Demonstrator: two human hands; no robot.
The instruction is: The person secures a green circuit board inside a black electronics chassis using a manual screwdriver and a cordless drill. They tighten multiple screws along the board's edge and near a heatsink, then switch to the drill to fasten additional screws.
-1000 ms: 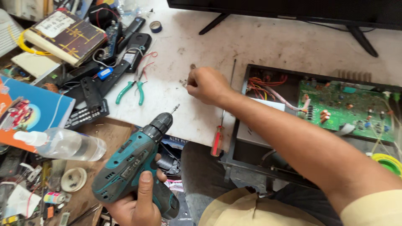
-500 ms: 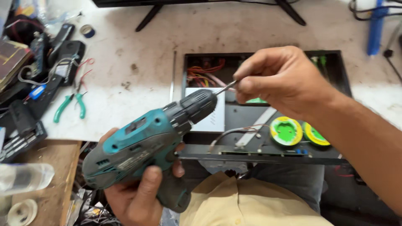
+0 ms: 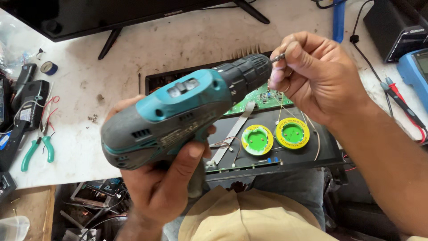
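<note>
While my left hand (image 3: 156,187) gripped the heavy drill (image 3: 178,111) by its handle, my right hand (image 3: 312,76) pinched its slim, slippery bit (image 3: 278,57).

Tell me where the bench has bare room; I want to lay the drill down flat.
The white bench top is bare between the monitor stand and the opened black chassis, and again left of the chassis toward the green-handled pliers. The left edge is crowded with remotes and wires; the right holds meter probes.
</note>
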